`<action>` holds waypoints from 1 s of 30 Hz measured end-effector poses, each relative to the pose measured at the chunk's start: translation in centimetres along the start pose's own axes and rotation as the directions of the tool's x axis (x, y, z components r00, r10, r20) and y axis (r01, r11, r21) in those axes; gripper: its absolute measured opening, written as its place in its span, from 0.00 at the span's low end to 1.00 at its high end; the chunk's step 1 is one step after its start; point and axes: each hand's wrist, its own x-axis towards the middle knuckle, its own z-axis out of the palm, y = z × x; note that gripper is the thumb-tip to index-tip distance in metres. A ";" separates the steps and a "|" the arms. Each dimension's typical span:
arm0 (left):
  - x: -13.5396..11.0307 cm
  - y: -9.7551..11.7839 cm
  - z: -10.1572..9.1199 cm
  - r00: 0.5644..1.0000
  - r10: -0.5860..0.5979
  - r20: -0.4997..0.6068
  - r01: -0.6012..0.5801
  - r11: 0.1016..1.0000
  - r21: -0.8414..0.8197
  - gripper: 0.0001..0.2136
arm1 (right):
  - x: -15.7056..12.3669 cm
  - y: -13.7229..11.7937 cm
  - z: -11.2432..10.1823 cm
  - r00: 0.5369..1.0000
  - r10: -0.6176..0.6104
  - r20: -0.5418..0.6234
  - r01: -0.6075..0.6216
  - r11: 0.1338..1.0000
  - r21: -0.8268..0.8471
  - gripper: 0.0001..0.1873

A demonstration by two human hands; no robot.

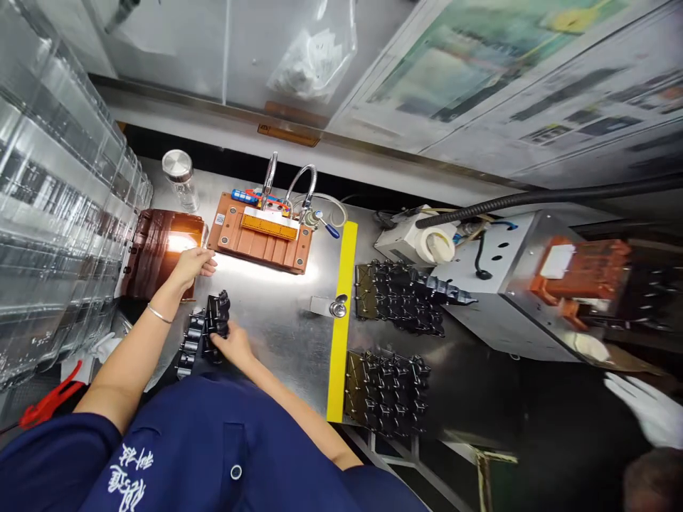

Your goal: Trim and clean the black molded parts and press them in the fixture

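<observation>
My right hand [235, 346] grips the near end of a black ribbed plastic part [215, 320] on the steel bench. Close along its left side lies a second black ribbed part [191, 345]. My left hand [195, 267] is farther forward, with its fingers curled together; whether something small is in them I cannot make out. Behind it stands a glossy copper-brown translucent box [165, 249]. Just right of the left fingers sits a brown fixture block [261, 249], topped by an orange strip [269, 227] and metal hoses.
A lidded glass jar [180, 181] stands at the back left, beside stacked clear trays [58, 178]. Right of the yellow strip [341, 327] are two groups of black parts [400, 295] and a grey machine [506, 277]. Another person's white-gloved hand [648, 409] shows at far right.
</observation>
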 end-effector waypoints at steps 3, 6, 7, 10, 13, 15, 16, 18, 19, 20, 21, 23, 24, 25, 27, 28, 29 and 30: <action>-1.3 -0.3 -0.8 0.973 0.214 -0.093 -0.206 0.975 0.085 0.09 | 1.3 -1.8 -5.9 0.955 -0.175 -0.241 0.167 0.985 -0.052 0.18; -1.8 0.1 0.6 0.808 0.586 -0.071 -0.525 0.769 0.365 0.11 | 3.5 -4.4 -11.6 0.784 -0.449 -0.428 0.287 0.874 -0.392 0.23; -1.7 0.2 1.6 0.738 0.675 0.018 -0.606 0.650 0.458 0.11 | 4.5 -5.2 -12.9 0.735 -0.522 -0.433 0.298 0.822 -0.485 0.23; -0.6 0.2 4.8 0.591 0.725 0.354 -0.741 0.313 0.594 0.11 | 7.5 -6.0 -14.6 0.699 -0.612 -0.372 0.278 0.711 -0.646 0.21; 1.7 -0.3 7.2 0.552 0.650 0.522 -0.752 0.119 0.648 0.11 | 9.4 -5.0 -14.4 0.721 -0.619 -0.311 0.262 0.659 -0.705 0.20; 3.6 -0.4 8.1 0.554 0.610 0.567 -0.743 0.055 0.667 0.13 | 10.0 -4.0 -14.8 0.713 -0.650 -0.262 0.317 0.633 -0.706 0.20; 4.6 -0.4 8.4 0.550 0.597 0.584 -0.744 0.034 0.667 0.14 | 10.3 -3.6 -15.4 0.702 -0.666 -0.252 0.354 0.633 -0.689 0.20; 6.4 -0.2 8.8 0.532 0.590 0.607 -0.755 0.006 0.656 0.16 | 10.9 -3.2 -17.6 0.679 -0.674 -0.291 0.394 0.669 -0.631 0.19; 7.1 -0.1 8.9 0.521 0.593 0.615 -0.760 -0.006 0.650 0.17 | 11.3 -3.1 -19.2 0.671 -0.661 -0.336 0.388 0.698 -0.602 0.18; 7.8 -0.1 9.1 0.510 0.595 0.621 -0.764 -0.018 0.645 0.18 | 11.7 -3.1 -20.9 0.663 -0.639 -0.391 0.367 0.732 -0.574 0.18; 8.4 -0.1 9.1 0.502 0.595 0.627 -0.767 -0.029 0.641 0.18 | 12.3 -3.1 -22.8 0.657 -0.607 -0.447 0.326 0.764 -0.557 0.18; 9.1 -0.3 9.3 0.492 0.594 0.636 -0.768 -0.048 0.639 0.19 | 13.3 -3.1 -26.2 0.661 -0.526 -0.535 0.188 0.807 -0.560 0.19; 9.3 -0.5 9.3 0.489 0.596 0.637 -0.764 -0.060 0.642 0.19 | 13.7 -3.2 -27.6 0.680 -0.472 -0.561 0.081 0.809 -0.583 0.19; 9.4 -0.7 9.4 0.484 0.603 0.634 -0.758 -0.073 0.648 0.19 | 14.1 -3.2 -28.8 0.709 -0.415 -0.570 -0.032 0.789 -0.614 0.19; 9.6 -1.2 9.4 0.469 0.624 0.625 -0.745 -0.100 0.660 0.18 | 14.5 -3.4 -30.6 0.783 -0.308 -0.540 -0.213 0.683 -0.699 0.19; 9.7 -1.4 9.4 0.458 0.635 0.622 -0.740 -0.114 0.662 0.17 | 14.6 -3.6 -31.3 0.820 -0.270 -0.504 -0.253 0.619 -0.743 0.18; 9.8 -1.6 9.4 0.445 0.646 0.620 -0.738 -0.128 0.663 0.17 | 14.7 -3.8 -31.9 0.848 -0.246 -0.468 -0.270 0.559 -0.784 0.18; 9.9 -1.7 9.4 0.432 0.656 0.619 -0.736 -0.141 0.662 0.16 | 14.8 -4.1 -32.5 0.867 -0.237 -0.439 -0.275 0.506 -0.818 0.18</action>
